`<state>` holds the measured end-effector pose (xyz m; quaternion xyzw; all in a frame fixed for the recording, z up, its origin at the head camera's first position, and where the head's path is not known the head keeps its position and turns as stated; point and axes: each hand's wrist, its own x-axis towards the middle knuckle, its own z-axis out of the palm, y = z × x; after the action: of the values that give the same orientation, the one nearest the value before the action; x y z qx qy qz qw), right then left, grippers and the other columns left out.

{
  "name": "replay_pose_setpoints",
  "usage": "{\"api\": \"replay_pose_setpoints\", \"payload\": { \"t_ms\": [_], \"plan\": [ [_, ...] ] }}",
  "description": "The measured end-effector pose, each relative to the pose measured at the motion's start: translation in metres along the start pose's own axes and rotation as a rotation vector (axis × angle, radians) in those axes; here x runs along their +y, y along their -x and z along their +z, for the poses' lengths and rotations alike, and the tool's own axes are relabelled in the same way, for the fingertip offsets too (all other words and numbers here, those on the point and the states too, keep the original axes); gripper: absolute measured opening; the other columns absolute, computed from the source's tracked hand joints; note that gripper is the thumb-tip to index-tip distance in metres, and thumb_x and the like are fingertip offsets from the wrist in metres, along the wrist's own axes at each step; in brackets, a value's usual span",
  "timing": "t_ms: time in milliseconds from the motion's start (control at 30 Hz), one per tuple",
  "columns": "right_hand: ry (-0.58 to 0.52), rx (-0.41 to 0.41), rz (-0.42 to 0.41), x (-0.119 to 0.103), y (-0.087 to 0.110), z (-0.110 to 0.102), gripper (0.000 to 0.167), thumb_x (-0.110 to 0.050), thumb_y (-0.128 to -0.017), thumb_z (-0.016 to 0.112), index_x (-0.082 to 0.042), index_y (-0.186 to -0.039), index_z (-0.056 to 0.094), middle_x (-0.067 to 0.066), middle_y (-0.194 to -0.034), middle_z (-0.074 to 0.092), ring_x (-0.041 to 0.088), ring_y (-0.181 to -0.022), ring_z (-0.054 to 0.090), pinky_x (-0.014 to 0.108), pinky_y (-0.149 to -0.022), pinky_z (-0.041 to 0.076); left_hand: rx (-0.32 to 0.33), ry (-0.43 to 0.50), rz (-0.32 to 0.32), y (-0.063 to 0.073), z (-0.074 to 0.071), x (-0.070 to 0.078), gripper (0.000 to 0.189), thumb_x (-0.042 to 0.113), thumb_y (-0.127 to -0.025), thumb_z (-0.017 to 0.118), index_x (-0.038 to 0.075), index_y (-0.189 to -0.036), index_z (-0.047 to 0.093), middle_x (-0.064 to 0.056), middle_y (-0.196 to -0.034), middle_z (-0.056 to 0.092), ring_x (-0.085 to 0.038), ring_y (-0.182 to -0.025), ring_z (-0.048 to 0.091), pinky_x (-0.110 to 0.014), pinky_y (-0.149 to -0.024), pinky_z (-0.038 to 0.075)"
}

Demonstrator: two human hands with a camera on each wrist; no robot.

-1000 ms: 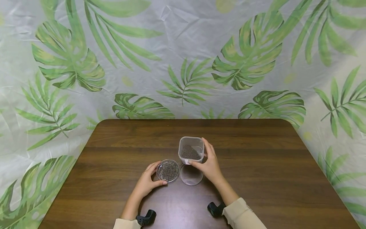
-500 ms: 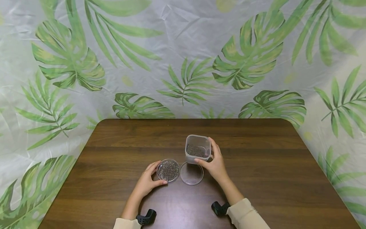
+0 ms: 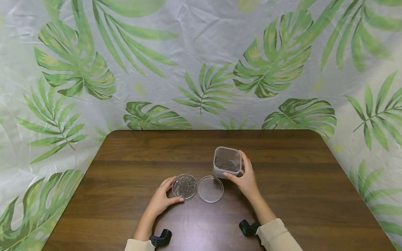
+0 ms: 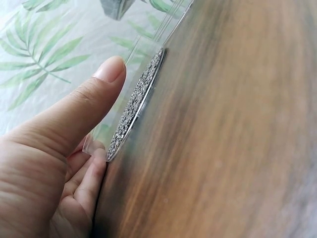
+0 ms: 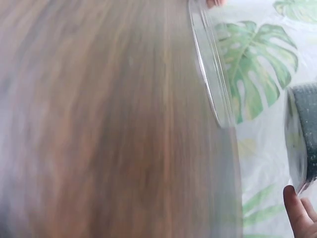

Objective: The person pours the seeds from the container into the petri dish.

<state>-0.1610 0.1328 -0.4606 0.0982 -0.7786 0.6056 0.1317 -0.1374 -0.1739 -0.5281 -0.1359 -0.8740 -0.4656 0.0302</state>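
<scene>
My left hand (image 3: 161,199) holds a round petri dish (image 3: 184,187) by its rim, thumb on the near side and fingers on the far side. Dark grey grains cover the dish's bottom; the left wrist view shows them as a thin layer (image 4: 136,106) behind the transparent wall. My right hand (image 3: 247,179) grips a square translucent plastic tub (image 3: 221,173) by its right side, above the table and tilted. More dark grains lie inside the tub. Between the hands, a second transparent petri dish part (image 3: 210,190) shows no grains and lies right beside the filled dish.
The brown wooden table (image 3: 141,150) stretches out to both sides and behind the hands. A leaf-patterned sheet (image 3: 207,52) hangs along its back edge. Each wrist wears a black camera mount, such as the left one (image 3: 161,238).
My right hand has carried the tub to the right, off from over the grainless dish part, which now shows fully. My left hand and the filled dish have stayed put.
</scene>
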Motion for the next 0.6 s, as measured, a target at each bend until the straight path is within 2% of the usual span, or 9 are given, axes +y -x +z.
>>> {"api": "replay_pose_setpoints", "payload": {
  "t_ms": [300,600],
  "plan": [
    [0.041,0.034,0.021,0.011,0.002,-0.016,0.089,-0.007,-0.068,0.078,-0.006,-0.14,0.026,0.023,-0.129,0.033,0.038,-0.108,0.038,0.053,-0.086,0.041,0.017,0.008,0.027,0.0,0.0,0.0,0.084,0.031,-0.059,0.082,0.001,-0.129,0.046,-0.011,-0.126,0.047,-0.026,-0.114,0.047,-0.044,-0.096,0.035],
    [0.069,0.055,0.042,0.02,0.004,-0.03,0.088,-0.007,-0.069,0.077,-0.006,-0.14,0.025,0.023,-0.132,0.031,0.038,-0.108,0.036,0.054,-0.086,0.04,0.004,0.014,-0.001,0.0,0.0,0.0,0.085,0.032,-0.059,0.082,0.002,-0.13,0.045,-0.01,-0.127,0.046,-0.024,-0.115,0.046,-0.041,-0.097,0.036]
  ]
}}
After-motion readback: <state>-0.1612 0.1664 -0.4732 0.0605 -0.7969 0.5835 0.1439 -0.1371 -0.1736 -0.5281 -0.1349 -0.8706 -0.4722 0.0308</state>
